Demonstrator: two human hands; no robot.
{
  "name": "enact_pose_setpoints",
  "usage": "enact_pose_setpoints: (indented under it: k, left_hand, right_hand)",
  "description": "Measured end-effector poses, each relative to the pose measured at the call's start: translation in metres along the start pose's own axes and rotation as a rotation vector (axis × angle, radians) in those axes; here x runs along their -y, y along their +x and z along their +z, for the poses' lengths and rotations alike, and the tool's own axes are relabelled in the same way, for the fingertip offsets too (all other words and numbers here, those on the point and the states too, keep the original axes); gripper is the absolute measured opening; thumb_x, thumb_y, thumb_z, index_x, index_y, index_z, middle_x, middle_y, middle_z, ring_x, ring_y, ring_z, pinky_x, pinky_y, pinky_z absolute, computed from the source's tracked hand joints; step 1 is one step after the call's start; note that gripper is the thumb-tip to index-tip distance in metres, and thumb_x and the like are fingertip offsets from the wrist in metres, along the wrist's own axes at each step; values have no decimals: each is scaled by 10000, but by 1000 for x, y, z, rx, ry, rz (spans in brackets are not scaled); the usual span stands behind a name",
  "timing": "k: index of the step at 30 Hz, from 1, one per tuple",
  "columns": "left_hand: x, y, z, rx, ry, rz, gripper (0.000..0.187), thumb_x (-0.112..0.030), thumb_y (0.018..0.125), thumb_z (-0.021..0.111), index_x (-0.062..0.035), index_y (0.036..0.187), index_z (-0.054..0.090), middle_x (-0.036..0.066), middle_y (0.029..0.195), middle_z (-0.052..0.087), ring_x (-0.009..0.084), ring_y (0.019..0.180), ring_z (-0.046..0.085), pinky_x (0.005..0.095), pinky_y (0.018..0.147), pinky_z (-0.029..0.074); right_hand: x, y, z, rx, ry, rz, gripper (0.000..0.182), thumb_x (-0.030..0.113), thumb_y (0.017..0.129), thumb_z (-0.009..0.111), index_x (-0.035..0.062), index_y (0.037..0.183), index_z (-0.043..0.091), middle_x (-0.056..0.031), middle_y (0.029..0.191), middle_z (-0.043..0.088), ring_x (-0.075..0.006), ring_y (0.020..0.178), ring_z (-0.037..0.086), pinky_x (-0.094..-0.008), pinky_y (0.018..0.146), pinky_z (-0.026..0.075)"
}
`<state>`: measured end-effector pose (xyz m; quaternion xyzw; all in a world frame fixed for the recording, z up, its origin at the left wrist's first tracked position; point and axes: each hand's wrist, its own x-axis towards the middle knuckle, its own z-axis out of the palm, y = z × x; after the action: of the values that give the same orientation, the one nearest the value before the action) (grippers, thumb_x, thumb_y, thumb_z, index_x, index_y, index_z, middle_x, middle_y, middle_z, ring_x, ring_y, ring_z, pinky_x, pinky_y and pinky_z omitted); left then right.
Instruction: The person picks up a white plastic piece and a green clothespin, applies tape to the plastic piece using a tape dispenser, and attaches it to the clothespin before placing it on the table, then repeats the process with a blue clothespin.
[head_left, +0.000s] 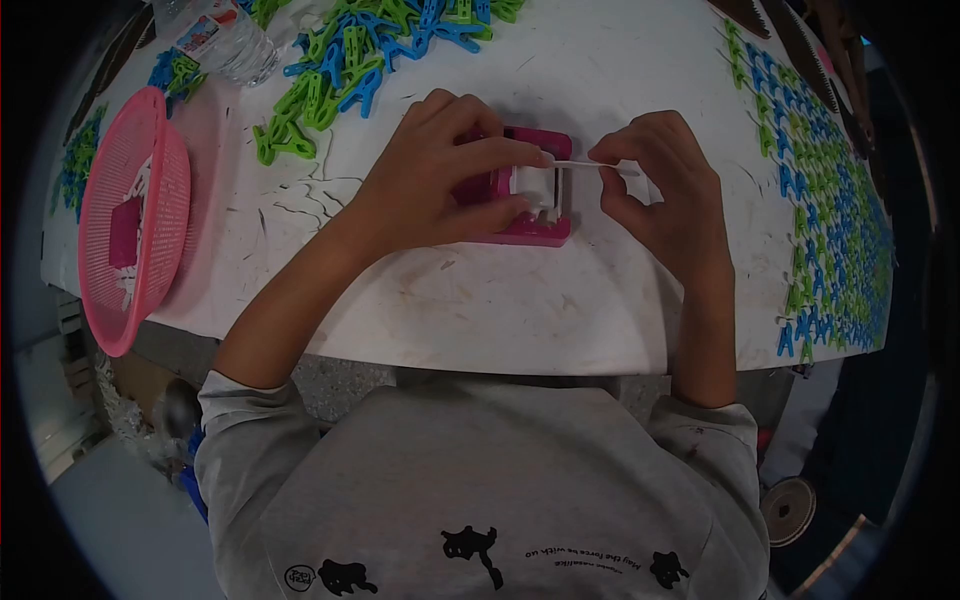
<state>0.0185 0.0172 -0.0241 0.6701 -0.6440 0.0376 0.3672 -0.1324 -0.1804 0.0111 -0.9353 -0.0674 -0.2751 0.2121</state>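
Observation:
A bright pink plastic case (548, 233) with a white part (535, 186) set into it lies on the white table in front of me. My left hand (440, 175) is closed on this case from the left, with thumb and forefinger on either side of the white part. Between my left fingertip and my right hand runs a thin white stick (580, 163). The thumb and forefinger of my right hand (660, 185) pinch its right end. Part of the case is hidden under my left hand.
A pink mesh basket (178, 215) stands tilted at the left, holding white pieces and a magenta block (125, 232). Green and blue clothespins (345, 60) are heaped at the back beside a clear plastic bottle (235, 50). Rows of clothespins (825, 230) cover the table's right side.

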Motion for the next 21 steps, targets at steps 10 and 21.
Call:
enact_pose_setpoints:
  k: [10,21]
  left_hand:
    - [1,-1,1,-14,16,18,402,-245,727,758,-190,1122,708,44,913,538,217,874,492,333,797,395]
    - [-6,0,-15,-163,57,105,349,-309,804,693,-115,1094,709,66,902,530,212,847,491,339,755,393]
  right_hand:
    - [9,4,5,-101,59,-12,234,-47,689,702,72,889,669,-31,801,612,-195,794,579,-320,653,504]
    - [8,6,-5,-162,-19,-57,291,-56,645,723,73,900,668,-41,809,615,-217,784,571,-326,660,493]
